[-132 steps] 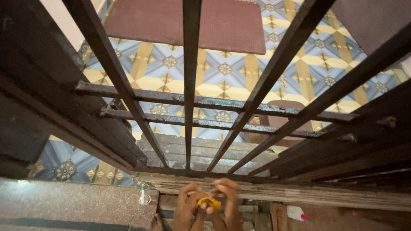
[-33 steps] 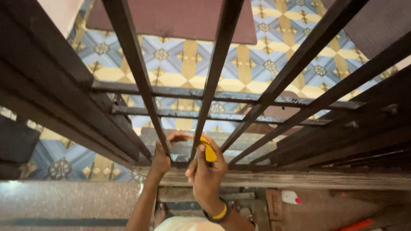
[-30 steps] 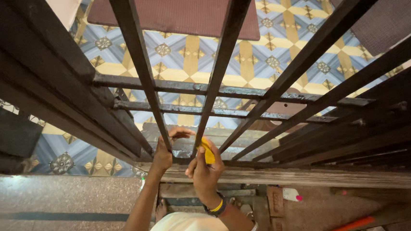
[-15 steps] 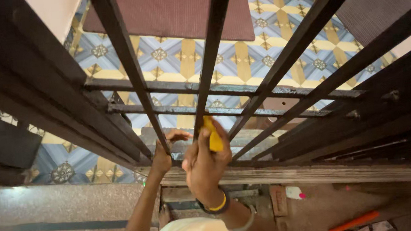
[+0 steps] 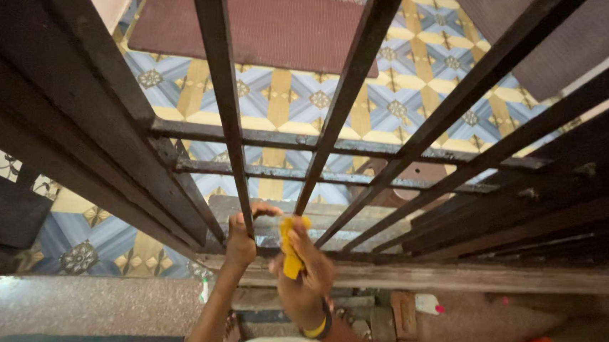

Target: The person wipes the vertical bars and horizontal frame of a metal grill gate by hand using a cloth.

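A dark metal gate [image 5: 355, 82] of upright bars and crossbars fills the view from above. My left hand [image 5: 241, 238] grips one upright bar [image 5: 236, 161] near its foot. My right hand [image 5: 303, 271] holds a folded yellow piece of abrasive paper or cloth [image 5: 290, 247] pressed against the lower end of the neighbouring bar [image 5: 319, 177]. A yellow and dark band circles my right wrist.
Beyond the gate lies a blue and yellow patterned tile floor [image 5: 386, 108] with a maroon mat [image 5: 266, 27]. A worn wooden threshold [image 5: 469, 277] runs under the gate. A speckled stone ledge [image 5: 79, 322] is at lower left, a small white bottle [image 5: 428, 304] on the ground.
My right hand has slid the yellow piece down the bar from higher up to near its foot. My left hand keeps its grip on the same bar.
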